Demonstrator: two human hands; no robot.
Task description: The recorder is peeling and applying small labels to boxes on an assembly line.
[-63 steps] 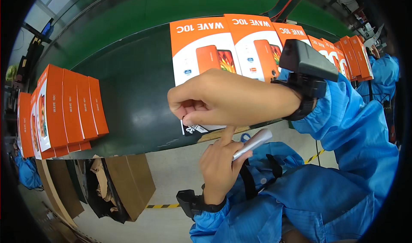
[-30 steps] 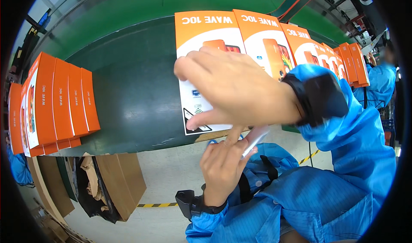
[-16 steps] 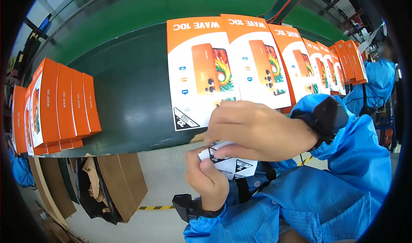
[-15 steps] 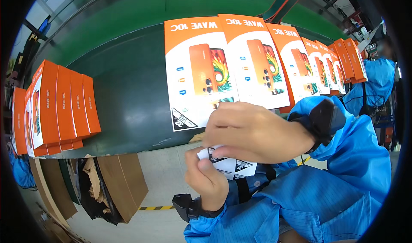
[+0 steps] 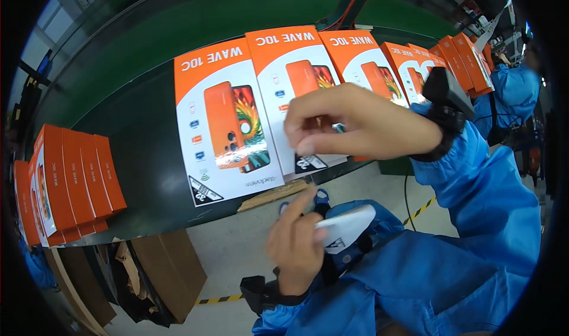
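My right hand (image 5: pixel 355 122) is above the lower part of the second orange-and-white phone box (image 5: pixel 278 107), fingers curled and thumb bent in. Under its thumb a black triangular sticker (image 5: pixel 308 163) lies at that box's near left corner, and the fingertips appear to grip or press it. The nearest box (image 5: pixel 237 128) has a like black sticker (image 5: pixel 204 190) at its near left corner. My left hand (image 5: pixel 294 247), below the table edge, grips a white sheet of stickers (image 5: pixel 349 226), bent and partly blurred, its index finger stretched out.
More phone boxes (image 5: pixel 361 57) overlap in a row to the right along the dark table (image 5: pixel 139 140). Stacked orange boxes (image 5: pixel 77 179) stand at left. A cardboard carton (image 5: pixel 169 271) sits below the table. Far right, another person in a blue smock (image 5: pixel 512 96) is near boxes.
My right hand has left the sticker sheet and moved up over the second box. The left hand has lowered slightly with the sheet. The view has shifted, so the boxes appear further left.
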